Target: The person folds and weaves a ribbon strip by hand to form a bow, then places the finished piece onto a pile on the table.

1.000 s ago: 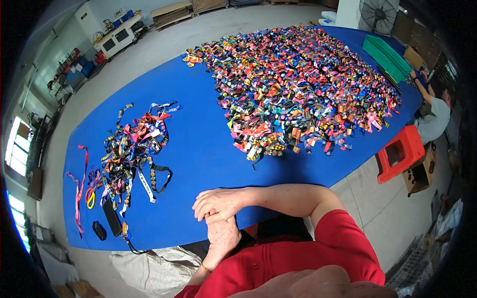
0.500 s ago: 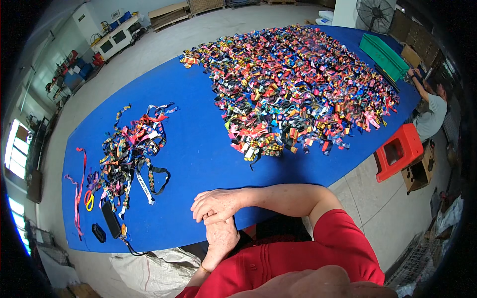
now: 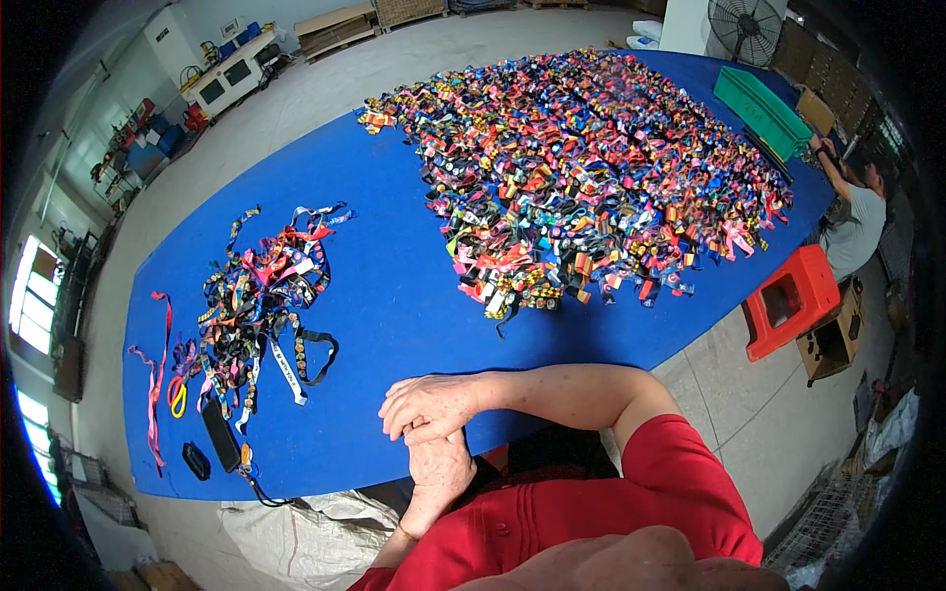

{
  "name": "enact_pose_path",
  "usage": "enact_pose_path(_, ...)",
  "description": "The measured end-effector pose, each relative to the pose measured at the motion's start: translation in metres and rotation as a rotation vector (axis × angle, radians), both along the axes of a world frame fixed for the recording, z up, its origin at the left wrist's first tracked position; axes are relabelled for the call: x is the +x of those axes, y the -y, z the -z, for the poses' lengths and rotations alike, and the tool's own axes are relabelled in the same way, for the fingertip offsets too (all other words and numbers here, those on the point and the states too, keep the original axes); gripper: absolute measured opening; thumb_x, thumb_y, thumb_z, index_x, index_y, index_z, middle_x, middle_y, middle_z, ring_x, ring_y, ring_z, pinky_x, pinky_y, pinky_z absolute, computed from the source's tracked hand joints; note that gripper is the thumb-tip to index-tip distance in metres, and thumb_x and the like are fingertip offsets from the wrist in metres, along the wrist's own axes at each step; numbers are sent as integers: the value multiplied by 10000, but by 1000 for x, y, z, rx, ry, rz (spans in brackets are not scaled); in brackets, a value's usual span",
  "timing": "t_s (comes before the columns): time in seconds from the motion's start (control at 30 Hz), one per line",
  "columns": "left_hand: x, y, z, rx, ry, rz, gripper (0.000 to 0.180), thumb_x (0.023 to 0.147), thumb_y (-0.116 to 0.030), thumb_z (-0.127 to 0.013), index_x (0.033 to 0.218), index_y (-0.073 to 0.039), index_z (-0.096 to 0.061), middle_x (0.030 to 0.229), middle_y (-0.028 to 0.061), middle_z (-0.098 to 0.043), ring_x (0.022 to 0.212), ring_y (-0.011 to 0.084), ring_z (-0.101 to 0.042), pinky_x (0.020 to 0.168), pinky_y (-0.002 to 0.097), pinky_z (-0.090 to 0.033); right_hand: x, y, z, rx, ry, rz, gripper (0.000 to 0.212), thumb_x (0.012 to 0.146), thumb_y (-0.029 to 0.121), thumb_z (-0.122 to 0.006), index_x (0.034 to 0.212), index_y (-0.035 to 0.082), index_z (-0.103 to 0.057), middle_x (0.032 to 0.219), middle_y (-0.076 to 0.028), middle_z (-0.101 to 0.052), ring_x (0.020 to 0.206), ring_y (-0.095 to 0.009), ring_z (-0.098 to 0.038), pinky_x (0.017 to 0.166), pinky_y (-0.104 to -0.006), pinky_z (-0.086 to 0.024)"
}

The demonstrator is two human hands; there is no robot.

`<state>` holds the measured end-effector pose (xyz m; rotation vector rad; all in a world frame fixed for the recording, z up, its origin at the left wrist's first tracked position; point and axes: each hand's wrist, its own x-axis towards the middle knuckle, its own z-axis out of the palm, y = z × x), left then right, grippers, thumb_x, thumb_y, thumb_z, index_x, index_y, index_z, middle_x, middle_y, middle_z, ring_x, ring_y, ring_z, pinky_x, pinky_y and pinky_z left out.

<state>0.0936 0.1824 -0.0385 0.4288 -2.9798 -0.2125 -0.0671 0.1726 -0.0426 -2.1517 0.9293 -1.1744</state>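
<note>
At the near edge of the blue table (image 3: 379, 276), my right hand (image 3: 429, 404) lies over my left hand (image 3: 440, 465). The right fingers stretch toward the left, loosely side by side, and rest on the left hand with no object in them. My left hand's back and wrist show, but its fingers are hidden under the right hand. To the left lies a tangled heap of printed lanyard straps (image 3: 251, 305) in many colours. A much larger spread of short coloured straps (image 3: 591, 177) covers the far right part of the table.
Left on the table are a pink ribbon (image 3: 156, 394), a yellow loop (image 3: 177, 399), a long black case (image 3: 220, 436) and a small black object (image 3: 196, 461). A green crate (image 3: 764, 108) sits at the far right, near another person (image 3: 852, 227) and a red stool (image 3: 791, 302).
</note>
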Motion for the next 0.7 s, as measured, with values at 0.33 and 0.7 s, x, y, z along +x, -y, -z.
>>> enact_pose_path(0.33,1,1,4,-16,-36,2,878,588,-129,-708,1365,95,-367,1334,382,-386,1284,539,-354,1088,588,-287,0,0,-3,4,-4,-5,189,819,189,-661,925,38,-701,1023,-107,-700,1132,-318,-594,1022,-467,-399)
enact_pose_path(0.7,0,-2,2,-18,-34,-20,859,583,-119,-727,1347,89,-394,1327,374,-399,1277,534,-364,1066,578,-310,-2,-1,-4,3,1,-13,212,826,208,-655,924,26,-703,1018,-123,-698,1129,-320,-594,1032,-466,-395)
